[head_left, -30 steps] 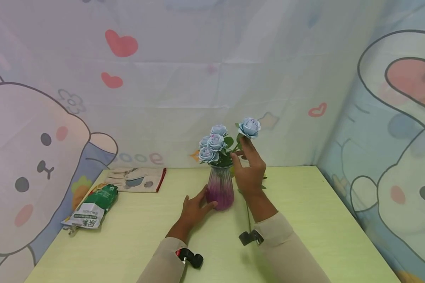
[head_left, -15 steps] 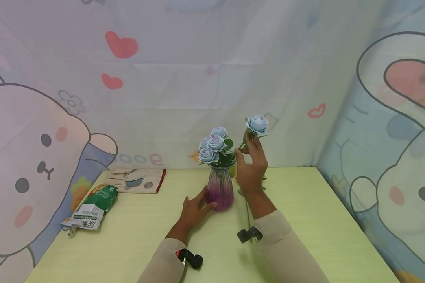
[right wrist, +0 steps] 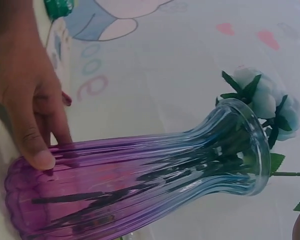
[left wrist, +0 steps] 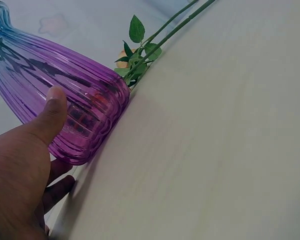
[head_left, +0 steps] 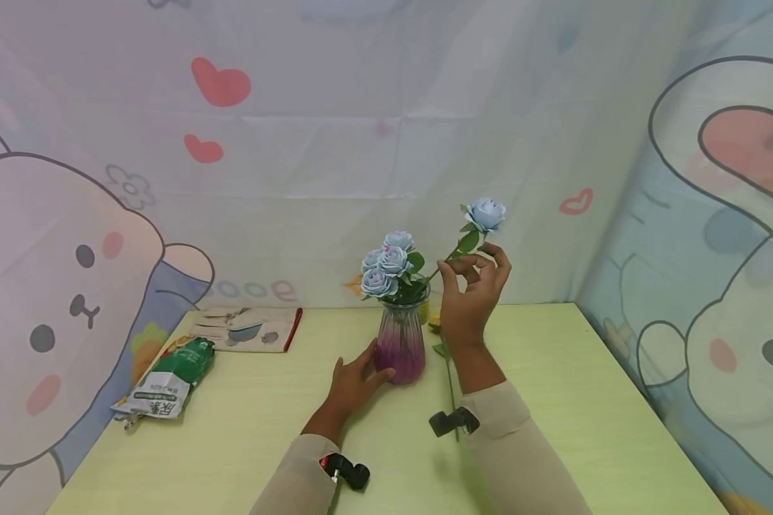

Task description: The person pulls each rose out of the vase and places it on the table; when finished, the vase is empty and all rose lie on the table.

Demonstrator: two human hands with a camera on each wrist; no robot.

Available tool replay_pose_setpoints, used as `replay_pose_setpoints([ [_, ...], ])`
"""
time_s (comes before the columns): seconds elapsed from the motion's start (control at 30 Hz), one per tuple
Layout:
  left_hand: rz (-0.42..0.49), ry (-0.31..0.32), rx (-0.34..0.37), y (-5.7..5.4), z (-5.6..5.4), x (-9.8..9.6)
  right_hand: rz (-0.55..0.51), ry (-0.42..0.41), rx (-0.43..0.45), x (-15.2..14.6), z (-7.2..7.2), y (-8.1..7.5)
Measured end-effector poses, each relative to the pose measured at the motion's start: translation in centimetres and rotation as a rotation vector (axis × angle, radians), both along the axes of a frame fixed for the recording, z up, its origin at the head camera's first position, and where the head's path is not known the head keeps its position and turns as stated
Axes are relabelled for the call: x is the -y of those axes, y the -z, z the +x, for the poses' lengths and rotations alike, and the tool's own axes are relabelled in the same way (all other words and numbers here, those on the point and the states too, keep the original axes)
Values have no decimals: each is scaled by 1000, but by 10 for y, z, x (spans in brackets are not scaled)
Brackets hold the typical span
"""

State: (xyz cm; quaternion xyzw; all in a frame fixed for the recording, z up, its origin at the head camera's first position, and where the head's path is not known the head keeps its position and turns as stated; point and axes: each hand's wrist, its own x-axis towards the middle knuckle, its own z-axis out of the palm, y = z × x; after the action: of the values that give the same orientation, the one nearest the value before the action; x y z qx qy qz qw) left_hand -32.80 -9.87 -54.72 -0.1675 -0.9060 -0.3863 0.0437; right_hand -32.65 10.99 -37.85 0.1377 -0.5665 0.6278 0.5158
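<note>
A ribbed glass vase [head_left: 401, 350], purple at the base and bluish at the mouth, stands on the table with several light-blue roses [head_left: 393, 261] in it. My left hand [head_left: 353, 386] grips its lower part, thumb on the near side, as the left wrist view of the vase [left wrist: 85, 107] shows. Another blue rose [head_left: 486, 214] leans out to the right, its stem slanting down to the vase's mouth. Thumb and fingers of my right hand [head_left: 473, 307] pinch that stem. In the right wrist view, the stem [right wrist: 290, 174] meets the rim; how deep it goes is unclear.
A yellow flower [head_left: 434, 323] with a long stem lies on the table right of the vase, partly behind my right arm. At left lie a green-and-white packet [head_left: 174, 375] and pale gloves [head_left: 248, 329]. A printed cloth [head_left: 335, 157] hangs behind the table.
My right hand has moved right and slid down from just below the bloom to lower on the stem. The rose has shifted up and right. My left hand and the vase are unchanged.
</note>
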Motion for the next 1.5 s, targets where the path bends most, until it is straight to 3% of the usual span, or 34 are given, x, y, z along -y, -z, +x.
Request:
replay_pose_setpoints([
  [0.3,5,-5,1,1,1,0,-65,39,0,-7,1,-6],
  [0.57,2,-6,6,1,0,0,-222,-118,31,-6,5,-9],
  [0.93,16,-10,18,1,2,0,-482,-259,252,-6,12,-12],
  [1.17,12,-17,23,3,2,-1,-528,-313,301,-8,14,-9],
  [1.5,9,-18,14,5,1,-2,-473,-362,351,-14,13,1],
])
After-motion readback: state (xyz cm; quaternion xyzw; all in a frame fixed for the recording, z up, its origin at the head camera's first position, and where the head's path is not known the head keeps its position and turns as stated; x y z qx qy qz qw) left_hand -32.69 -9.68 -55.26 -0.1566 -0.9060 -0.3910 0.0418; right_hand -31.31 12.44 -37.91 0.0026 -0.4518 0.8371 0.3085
